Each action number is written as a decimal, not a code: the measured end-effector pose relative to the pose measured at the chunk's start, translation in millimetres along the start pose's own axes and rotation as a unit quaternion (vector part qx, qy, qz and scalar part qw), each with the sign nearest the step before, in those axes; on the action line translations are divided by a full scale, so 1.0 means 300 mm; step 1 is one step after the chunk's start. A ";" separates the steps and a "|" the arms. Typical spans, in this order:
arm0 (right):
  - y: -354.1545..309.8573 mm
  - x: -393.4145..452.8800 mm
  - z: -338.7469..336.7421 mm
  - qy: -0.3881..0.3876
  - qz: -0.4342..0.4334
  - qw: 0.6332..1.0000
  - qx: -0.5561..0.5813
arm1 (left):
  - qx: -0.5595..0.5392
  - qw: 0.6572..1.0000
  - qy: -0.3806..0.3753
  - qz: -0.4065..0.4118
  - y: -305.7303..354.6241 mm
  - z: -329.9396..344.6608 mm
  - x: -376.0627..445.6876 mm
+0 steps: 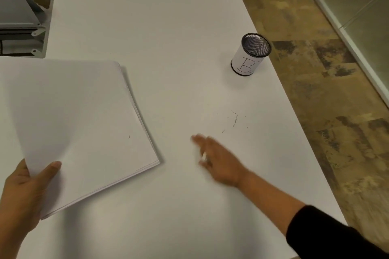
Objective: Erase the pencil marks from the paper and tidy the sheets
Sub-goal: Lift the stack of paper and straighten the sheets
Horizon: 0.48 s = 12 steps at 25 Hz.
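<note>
White table (179, 17): left hand (23, 191) pinches paper stack (84, 122) corner; blurred right hand (219, 160), grip unclear, near shavings (234, 120)

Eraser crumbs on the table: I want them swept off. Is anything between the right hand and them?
Nothing visible. Only bare table lies between the right hand and the eraser crumbs; the mesh cup stands beyond them.

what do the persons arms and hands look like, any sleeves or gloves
Both hands are bare, with no gloves. The right hand is motion-blurred; its forearm is bare up to a black sleeve pushed back toward the elbow. The left hand shows no sleeve, watch or ring in view.
</note>
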State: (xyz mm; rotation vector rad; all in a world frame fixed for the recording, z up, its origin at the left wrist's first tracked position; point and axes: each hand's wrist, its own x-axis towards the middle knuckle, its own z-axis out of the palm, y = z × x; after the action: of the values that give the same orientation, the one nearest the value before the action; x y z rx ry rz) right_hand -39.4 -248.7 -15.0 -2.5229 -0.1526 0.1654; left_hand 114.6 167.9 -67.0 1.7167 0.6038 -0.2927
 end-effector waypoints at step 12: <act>-0.023 -0.130 -0.013 -0.057 -0.043 0.997 0.017 | 0.064 0.994 -0.091 0.000 0.154 0.081 -0.202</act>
State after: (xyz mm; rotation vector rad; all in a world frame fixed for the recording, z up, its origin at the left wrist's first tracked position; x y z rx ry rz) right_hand -77.6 -251.1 -4.7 -2.4690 -0.3003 0.2760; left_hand 92.2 124.2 -3.7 1.7888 0.4598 -0.4902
